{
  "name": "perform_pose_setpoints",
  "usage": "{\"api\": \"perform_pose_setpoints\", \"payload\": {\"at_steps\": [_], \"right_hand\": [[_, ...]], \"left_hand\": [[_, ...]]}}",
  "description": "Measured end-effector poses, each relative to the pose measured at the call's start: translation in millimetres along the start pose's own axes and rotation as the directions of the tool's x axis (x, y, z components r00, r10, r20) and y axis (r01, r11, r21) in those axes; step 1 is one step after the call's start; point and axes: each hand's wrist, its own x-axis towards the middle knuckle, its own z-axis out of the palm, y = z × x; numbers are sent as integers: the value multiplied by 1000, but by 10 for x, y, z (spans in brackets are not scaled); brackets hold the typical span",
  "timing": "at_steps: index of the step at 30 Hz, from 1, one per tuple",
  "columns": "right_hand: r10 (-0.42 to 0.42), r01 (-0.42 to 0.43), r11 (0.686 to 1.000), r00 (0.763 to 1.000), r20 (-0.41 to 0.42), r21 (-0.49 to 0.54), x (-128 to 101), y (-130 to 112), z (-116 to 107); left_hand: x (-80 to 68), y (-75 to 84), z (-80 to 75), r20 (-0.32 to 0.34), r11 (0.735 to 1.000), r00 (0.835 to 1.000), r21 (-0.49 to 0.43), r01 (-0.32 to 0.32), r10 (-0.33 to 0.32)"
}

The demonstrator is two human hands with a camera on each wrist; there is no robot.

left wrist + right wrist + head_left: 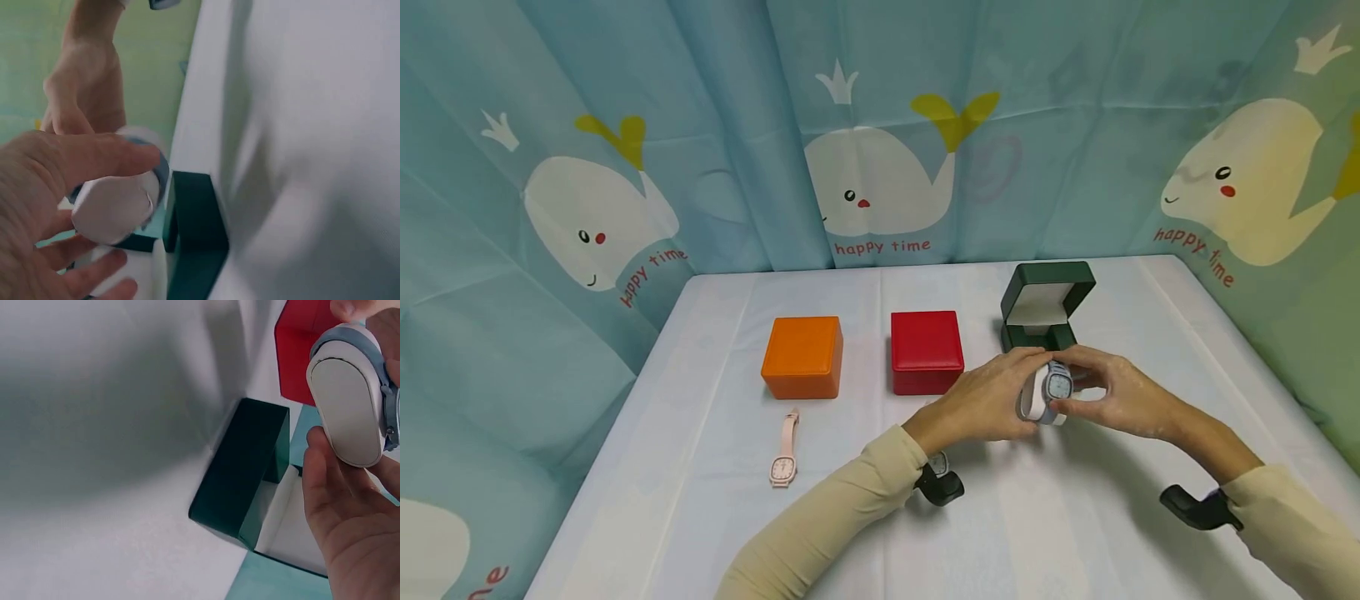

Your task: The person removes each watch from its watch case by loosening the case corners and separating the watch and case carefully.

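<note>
Both hands hold a light blue watch (1058, 384) wrapped round a white cushion (1036, 398), just in front of an open dark green box (1047, 307). My left hand (996, 398) grips the cushion (115, 206) from the left, thumb on top. From the right, my right hand (1108, 392) pinches the watch. The right wrist view shows the cushion's white end (347, 406) with the blue strap (345, 334) round it, above the green box (247, 472).
A closed red box (927, 350) and a closed orange box (803, 356) stand left of the green one on the white table (700, 500). A pink watch (785, 450) lies flat in front of the orange box. Whale-print curtains surround the table.
</note>
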Motion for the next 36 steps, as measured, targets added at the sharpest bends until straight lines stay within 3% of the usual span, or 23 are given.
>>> {"api": "perform_pose_setpoints", "payload": {"at_steps": [9,20,28,36], "right_hand": [[49,-54,995,997,62,82,-65,-75,81],[36,-42,985,999,36,168,-173,-66,166],[99,-101,925,995,25,366,-264,-37,416],[99,-85,903,995,-11,420,-317,10,502]], "left_hand": [[-75,-50,10,2,999,1000,-25,-21,21],[-133,-86,67,-68,993,997,-110,-32,25],[-196,-95,107,-89,990,995,-126,-63,52],[-228,-110,161,-99,987,993,-135,-82,69]]}}
